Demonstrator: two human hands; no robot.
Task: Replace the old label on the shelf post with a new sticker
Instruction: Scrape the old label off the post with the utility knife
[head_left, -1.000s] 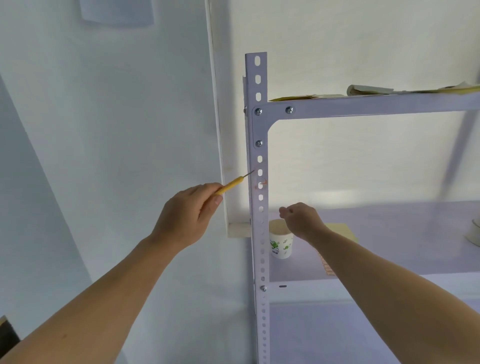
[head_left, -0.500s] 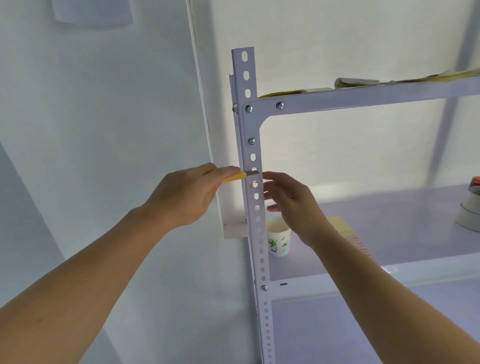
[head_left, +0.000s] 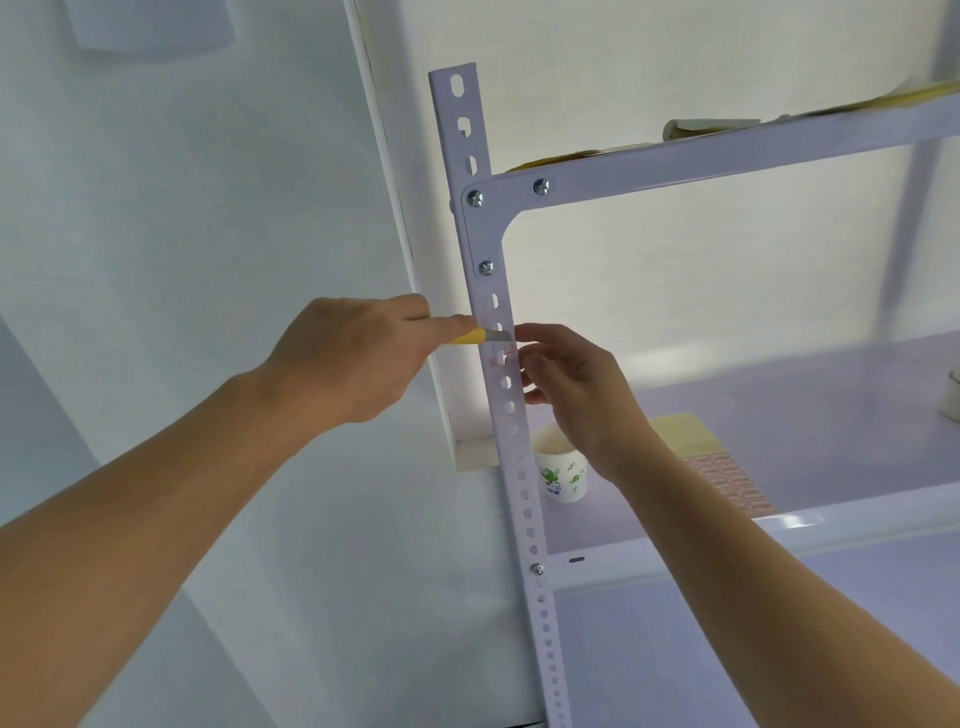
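A white perforated shelf post (head_left: 524, 499) rises through the middle of the view. A small reddish scrap of old label (head_left: 506, 353) clings to it at hand height. My left hand (head_left: 358, 358) grips a yellow-handled knife (head_left: 480, 338), its short blade laid flat across the post just above the scrap. My right hand (head_left: 576, 387) is at the post's right edge, fingertips touching beside the scrap and the other fingers loosely curled. A sheet of pink stickers (head_left: 727, 480) lies on the shelf behind my right forearm.
A paper cup with green print (head_left: 563, 475) stands on the lower shelf (head_left: 831, 415) close to the post. A tape roll (head_left: 953, 400) shows at the right edge. Papers (head_left: 711, 127) lie on the upper shelf. A white wall fills the left side.
My right hand rose from near the cup to the post's right edge. The knife blade went from pointing at the post to lying across it. The view shifted closer.
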